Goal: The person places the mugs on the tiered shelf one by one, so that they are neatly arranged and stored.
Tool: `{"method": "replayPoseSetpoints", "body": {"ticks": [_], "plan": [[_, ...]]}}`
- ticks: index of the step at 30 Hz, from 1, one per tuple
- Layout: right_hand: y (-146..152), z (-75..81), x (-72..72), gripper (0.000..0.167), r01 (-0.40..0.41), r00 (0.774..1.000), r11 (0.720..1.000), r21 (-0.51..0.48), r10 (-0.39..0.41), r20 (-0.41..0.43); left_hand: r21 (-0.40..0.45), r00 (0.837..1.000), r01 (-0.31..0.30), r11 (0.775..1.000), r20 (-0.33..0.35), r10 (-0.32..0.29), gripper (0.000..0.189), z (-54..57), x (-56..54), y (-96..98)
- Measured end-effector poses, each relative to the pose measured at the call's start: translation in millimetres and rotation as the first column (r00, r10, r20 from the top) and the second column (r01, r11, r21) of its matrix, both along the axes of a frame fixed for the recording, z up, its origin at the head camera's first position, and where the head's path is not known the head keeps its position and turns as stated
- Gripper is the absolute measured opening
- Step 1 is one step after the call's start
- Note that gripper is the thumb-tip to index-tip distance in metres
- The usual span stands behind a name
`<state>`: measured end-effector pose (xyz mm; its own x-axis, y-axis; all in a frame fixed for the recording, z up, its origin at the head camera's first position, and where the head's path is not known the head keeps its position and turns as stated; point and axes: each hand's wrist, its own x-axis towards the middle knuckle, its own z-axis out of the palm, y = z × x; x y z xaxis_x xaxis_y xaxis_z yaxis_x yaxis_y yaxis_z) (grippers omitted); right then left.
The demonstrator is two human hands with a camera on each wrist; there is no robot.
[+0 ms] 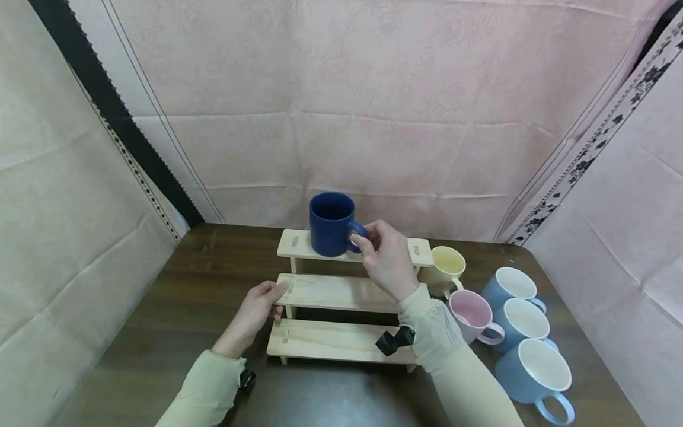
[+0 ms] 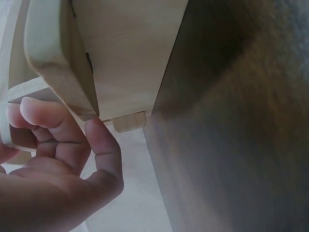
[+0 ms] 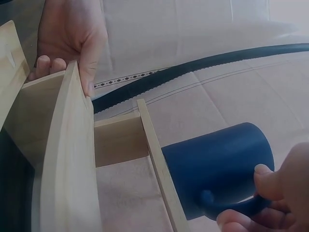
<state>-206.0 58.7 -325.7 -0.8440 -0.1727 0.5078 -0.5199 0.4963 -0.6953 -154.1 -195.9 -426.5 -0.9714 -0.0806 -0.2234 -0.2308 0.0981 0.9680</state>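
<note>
Head view puts the dark blue mug (image 1: pixel 328 228) at the top of the three-tier wooden rack (image 1: pixel 325 339), left of centre on the top board (image 1: pixel 300 249), its base close to that board's front edge. The mug is upright, so its long axis runs vertically, square to the board's length, and its handle (image 1: pixel 358 226) points to the person's right.

The right hand (image 1: pixel 388 258) is much the nearer one: its thumb and fingers pinch the handle, and the mug's body lies just left of the fingertips. The left hand (image 1: pixel 253 311) is well apart from it, lower and to the left, clamped on the left end of the middle board (image 1: pixel 325 290), thumb above and fingers below. From there the mug lies farther from the person and to the right.

What counts most, by the look of it, is how the mug's base sits against the top board. In the right wrist view the two appear to meet, though whether the board bears the mug's full weight cannot be told. Right of the rack, a yellow mug (image 1: pixel 443 271), a pink mug (image 1: pixel 471 317) and three light blue mugs (image 1: pixel 525 379) stand on the table (image 1: pixel 176 320).
</note>
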Motion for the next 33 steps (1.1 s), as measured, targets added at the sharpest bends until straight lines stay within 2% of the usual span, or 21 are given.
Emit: {"method": "replayPoseSetpoints", "body": {"ticks": [14, 25, 33], "plan": [[3, 5.8, 1.7, 0.02, 0.004, 0.999, 0.998, 0.064, -0.007, 0.043, 0.001, 1.0, 0.001, 1.0, -0.005, -0.001, 0.034, 0.8, 0.5, -0.3], [6, 5.1, 3.8, 0.021, -0.003, 0.995, 0.996, 0.089, -0.006, 0.099, 0.015, 1.0, 0.005, 1.0, -0.007, -0.005, 0.033, -1.0, 0.9, 0.3], [15, 0.4, 9.1, 0.025, 0.002, 0.994, 0.995, 0.097, -0.013, 0.109, 0.024, 1.0, -0.005, 1.0, -0.007, 0.005, 0.032, -2.0, 0.8, 0.5]]}}
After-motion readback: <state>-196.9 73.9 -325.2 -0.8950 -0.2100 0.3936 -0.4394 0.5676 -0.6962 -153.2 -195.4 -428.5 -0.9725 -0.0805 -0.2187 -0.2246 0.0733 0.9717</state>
